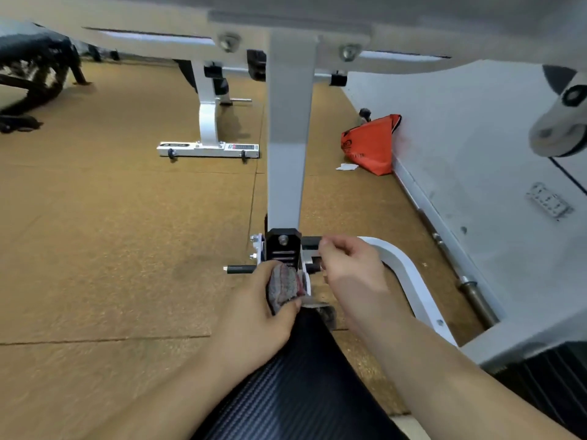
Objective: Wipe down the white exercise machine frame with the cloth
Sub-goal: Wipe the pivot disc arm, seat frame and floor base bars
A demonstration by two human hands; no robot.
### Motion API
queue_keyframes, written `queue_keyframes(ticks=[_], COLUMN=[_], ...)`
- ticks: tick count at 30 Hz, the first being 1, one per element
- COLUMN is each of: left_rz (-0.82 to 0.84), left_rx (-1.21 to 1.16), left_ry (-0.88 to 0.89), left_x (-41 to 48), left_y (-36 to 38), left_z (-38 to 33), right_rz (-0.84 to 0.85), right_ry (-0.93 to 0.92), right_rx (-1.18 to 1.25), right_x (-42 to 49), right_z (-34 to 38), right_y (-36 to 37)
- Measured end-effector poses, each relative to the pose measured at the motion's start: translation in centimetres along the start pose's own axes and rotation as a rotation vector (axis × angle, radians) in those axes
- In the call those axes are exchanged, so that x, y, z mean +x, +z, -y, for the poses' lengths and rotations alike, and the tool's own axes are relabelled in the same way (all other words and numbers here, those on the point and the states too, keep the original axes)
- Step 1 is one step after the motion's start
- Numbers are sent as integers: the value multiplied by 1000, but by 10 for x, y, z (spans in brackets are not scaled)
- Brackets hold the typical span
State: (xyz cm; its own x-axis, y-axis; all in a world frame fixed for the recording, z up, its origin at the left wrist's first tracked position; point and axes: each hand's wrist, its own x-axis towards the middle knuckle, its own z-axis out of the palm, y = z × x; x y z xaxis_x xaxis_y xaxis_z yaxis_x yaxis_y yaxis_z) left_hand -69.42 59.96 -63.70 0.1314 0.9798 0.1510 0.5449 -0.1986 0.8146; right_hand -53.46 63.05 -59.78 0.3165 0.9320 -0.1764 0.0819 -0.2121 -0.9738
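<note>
At the base of the white frame [286, 154], the left hand [260, 312] is clutching the cloth [284, 285] in its grip against the black bracket [283, 249]. Soft and light, the cloth probably handles best wadded. Whether the right hand [349, 268] has anything in its grip, I cannot tell.

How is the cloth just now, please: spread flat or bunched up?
Bunched up: the cloth is a wadded lump gripped in the left hand, at the foot of the white frame.
</note>
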Motion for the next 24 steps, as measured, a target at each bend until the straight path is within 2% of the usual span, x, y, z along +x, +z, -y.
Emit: queue_keyframes(ticks=[3, 5, 8, 13, 18, 20, 24], left_rz=[-197, -271, -264, -272, -469, -492, -307], left_rx=[-140, -147, -157, -131, -98, -101, -93], left_ry=[-97, -101, -102, -142, -75, -75, -19], left_x=[-6, -7, -4, 4, 8, 12, 8], left_y=[-12, -18, -21, -38, -70, -79, -60], left_z=[-3, -4, -1, -3, -12, -12, 6], right_rz=[-15, -48, -117, -145, -94, -68, -126], right_ry=[-21, -64, -92, -172, -135, -160, -296], right_rx=[25, 58, 139, 100, 137, 37, -347], right_x=[-10, -13, -11, -13, -11, -6, -4], right_z=[13, 8, -3, -32, -34, -36, -39], right_y=[16, 32, 48, 53, 53, 57, 63])
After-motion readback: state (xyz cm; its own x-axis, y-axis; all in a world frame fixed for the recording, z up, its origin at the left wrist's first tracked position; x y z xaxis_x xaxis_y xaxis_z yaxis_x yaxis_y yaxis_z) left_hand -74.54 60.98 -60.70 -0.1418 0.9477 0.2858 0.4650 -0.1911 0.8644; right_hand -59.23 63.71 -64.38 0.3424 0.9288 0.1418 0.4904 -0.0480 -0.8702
